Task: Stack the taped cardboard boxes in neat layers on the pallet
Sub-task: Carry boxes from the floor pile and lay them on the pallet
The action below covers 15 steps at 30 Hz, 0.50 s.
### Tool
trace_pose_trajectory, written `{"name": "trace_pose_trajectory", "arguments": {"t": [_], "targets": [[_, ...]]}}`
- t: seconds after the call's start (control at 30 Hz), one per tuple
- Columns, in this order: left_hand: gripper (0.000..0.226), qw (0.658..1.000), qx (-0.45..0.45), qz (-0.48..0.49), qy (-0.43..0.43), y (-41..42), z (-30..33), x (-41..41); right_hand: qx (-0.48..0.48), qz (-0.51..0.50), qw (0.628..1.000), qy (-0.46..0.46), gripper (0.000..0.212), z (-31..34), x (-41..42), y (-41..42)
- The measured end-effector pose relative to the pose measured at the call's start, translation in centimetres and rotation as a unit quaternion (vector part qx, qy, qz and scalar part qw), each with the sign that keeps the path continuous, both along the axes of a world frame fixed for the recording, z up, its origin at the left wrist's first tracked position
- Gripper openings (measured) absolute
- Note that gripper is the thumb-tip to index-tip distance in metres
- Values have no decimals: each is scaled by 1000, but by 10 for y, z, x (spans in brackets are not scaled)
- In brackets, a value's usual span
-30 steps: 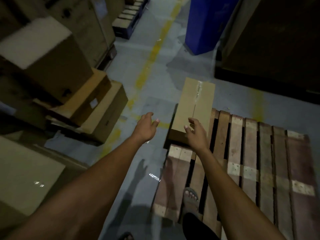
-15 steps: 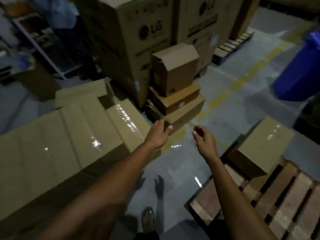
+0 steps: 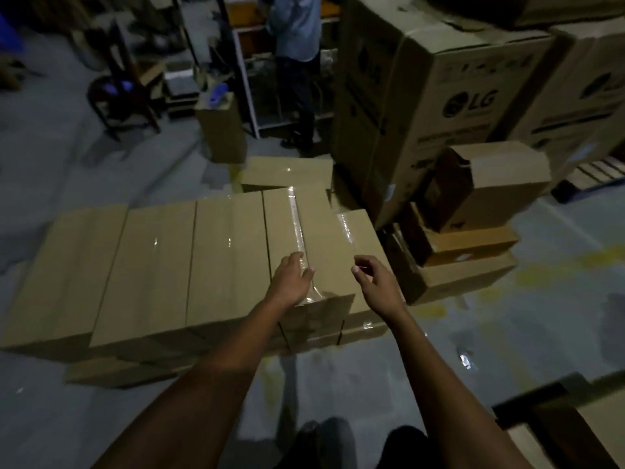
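1. We stand over a row of taped cardboard boxes (image 3: 189,265) that lie side by side on the grey floor (image 3: 507,333), their long tops facing up and shiny tape running down several of them.
2. Our left hand (image 3: 290,282) lies on top of the box at the right end of the upper row (image 3: 297,231), close to its near edge; the fingers are straight and slightly spread, resting on the tape strip, gripping nothing.
3. Our right hand (image 3: 375,282) hovers just beside the left one, above a lower taped box (image 3: 358,238) that sits against the right side of the row. Its fingers are loosely curled and apart and hold nothing; we cannot tell whether it touches the cardboard.
4. One more taped box (image 3: 287,172) lies crosswise behind the row.
5. At the bottom right corner we catch only a dark edge of the pallet (image 3: 527,411) with a strip of a box (image 3: 602,421) on it; it lies well apart from the row.
6. To the right of the row, a small pile of brown cartons (image 3: 473,245) carries an open-flapped box (image 3: 490,184) on top, and tall printed cartons (image 3: 433,106) rise behind it.
7. Farther back, another person in a light blue shirt (image 3: 297,28) stands at a shelf (image 3: 247,62), with an upright narrow carton (image 3: 221,130) on the floor nearby.
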<state>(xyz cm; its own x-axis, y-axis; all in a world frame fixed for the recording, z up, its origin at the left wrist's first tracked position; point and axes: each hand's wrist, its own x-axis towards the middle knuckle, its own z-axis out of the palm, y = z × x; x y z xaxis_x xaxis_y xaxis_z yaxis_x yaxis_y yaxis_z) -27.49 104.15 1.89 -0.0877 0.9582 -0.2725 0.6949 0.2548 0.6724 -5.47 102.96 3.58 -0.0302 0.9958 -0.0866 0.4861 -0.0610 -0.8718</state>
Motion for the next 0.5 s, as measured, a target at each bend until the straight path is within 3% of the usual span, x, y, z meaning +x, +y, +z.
{"name": "trace_pose_trajectory", "arguments": {"t": [0.5], "targets": [[58,991,-77,109,8,113,-74,-70,-62,195,972,-113,55,-113,-96,162]]}}
